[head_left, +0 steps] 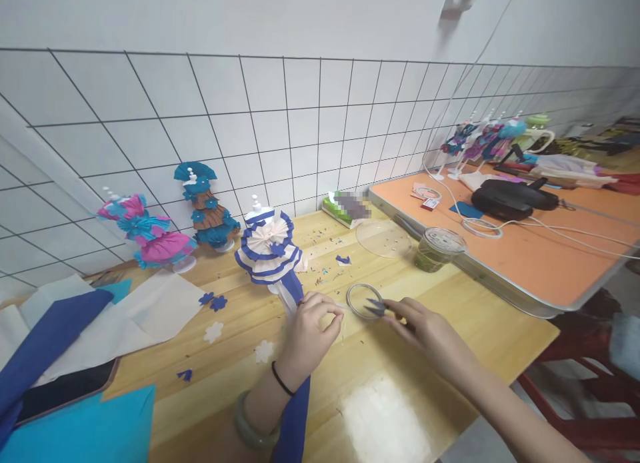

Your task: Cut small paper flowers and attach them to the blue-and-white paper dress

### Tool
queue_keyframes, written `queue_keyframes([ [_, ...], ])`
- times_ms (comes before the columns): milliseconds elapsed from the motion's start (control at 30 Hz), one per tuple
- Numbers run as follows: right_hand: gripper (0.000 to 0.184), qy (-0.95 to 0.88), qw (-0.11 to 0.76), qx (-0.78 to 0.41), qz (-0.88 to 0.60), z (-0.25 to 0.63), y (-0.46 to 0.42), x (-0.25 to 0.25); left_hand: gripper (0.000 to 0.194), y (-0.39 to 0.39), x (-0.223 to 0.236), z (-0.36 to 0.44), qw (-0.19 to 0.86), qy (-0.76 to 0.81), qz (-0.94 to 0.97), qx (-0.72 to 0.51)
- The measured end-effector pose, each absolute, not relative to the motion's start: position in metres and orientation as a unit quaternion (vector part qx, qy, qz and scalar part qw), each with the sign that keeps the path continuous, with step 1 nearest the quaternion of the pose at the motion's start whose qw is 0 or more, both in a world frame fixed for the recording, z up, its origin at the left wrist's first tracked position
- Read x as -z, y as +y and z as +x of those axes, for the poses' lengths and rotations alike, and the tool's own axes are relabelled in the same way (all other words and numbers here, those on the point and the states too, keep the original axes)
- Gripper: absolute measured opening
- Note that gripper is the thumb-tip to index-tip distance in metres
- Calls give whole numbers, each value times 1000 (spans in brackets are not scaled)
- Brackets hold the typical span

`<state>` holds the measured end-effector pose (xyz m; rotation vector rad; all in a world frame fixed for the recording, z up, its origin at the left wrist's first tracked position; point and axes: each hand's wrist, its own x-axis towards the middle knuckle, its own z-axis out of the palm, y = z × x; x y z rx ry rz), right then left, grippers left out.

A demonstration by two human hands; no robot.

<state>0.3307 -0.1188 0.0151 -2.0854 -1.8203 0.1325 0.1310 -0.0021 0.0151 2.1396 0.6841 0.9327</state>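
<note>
My left hand (316,326) is closed in a pinch, with a thin pale strip (342,306) running from the fingertips toward a narrow roll of tape (349,300). In my right hand (423,324) is a pair of small dark-bladed snips (375,308), blurred, its blades over the roll. Beyond my left hand stands a mini dress form in a white and blue ruffled paper dress (267,253). A long blue paper strip (296,410) passes under my left wrist.
Two dressed forms, one pink (163,246) and one brown-teal (207,213), stand by the wall. Paper flowers (214,332) and scraps dot the wooden table. A jar (439,248) sits right, beside an orange table (540,263) with a black hot-air tool (507,198).
</note>
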Motion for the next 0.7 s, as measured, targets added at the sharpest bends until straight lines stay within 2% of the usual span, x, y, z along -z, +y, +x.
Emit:
queue_keyframes([
  [100, 35, -569, 163, -33, -805, 361, -119, -1, 6, 1, -13, 131, 500, 307, 728, -354],
  [200, 34, -543, 130, -26, -829, 383, -121, 15, 12, 3, -11, 130, 633, 340, 615, -324],
  [367, 28, -550, 111, 81, -824, 379, -117, 24, 16, 3, -14, 129, 730, 330, 507, -318],
  [433, 27, -571, 166, 94, -798, 364, -111, 16, 17, 3, -16, 129, 747, 324, 488, -315],
  [567, 24, -640, 364, -44, -675, 318, -95, -14, 16, 1, -20, 129, 763, 316, 476, -304],
  [700, 19, -651, 452, -95, -603, 280, -80, -36, 14, 0, -24, 128, 763, 300, 482, -309],
])
